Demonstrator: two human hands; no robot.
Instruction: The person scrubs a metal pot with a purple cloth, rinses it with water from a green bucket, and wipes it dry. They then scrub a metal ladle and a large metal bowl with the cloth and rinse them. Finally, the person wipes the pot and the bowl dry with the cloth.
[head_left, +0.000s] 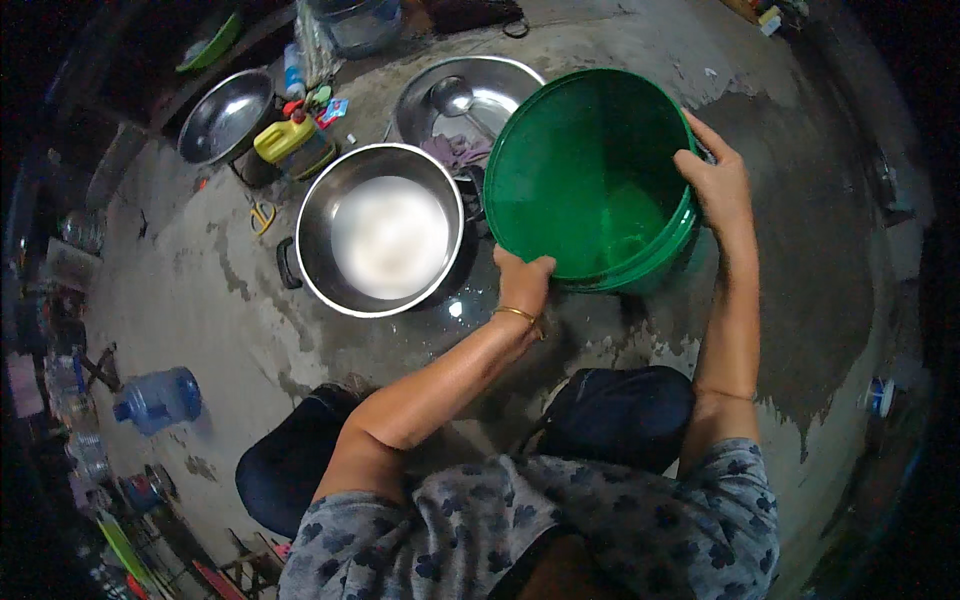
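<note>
A green plastic bucket (592, 172) is tilted in both my hands, with its mouth facing up towards me. My left hand (523, 281) grips its near rim, thumb over the edge. At the right side of the rim, my right hand (716, 176) has hold of it. Some liquid seems to shine at the bottom of the bucket. Just left of it stands a steel pot (319, 259) with black side handles; its base looks blurred and bright. Behind them lies a wide steel basin (420, 90) holding a steel ladle (452, 96) and a purplish cloth (454, 150).
A yellow jug (289, 140) with a red cap stands beside a tilted metal wok (229, 116). Yellow-handled scissors (262, 217) lie on the concrete floor (225, 300). A blue water bottle (161, 400) rests at left. Wet patches darken the floor at right.
</note>
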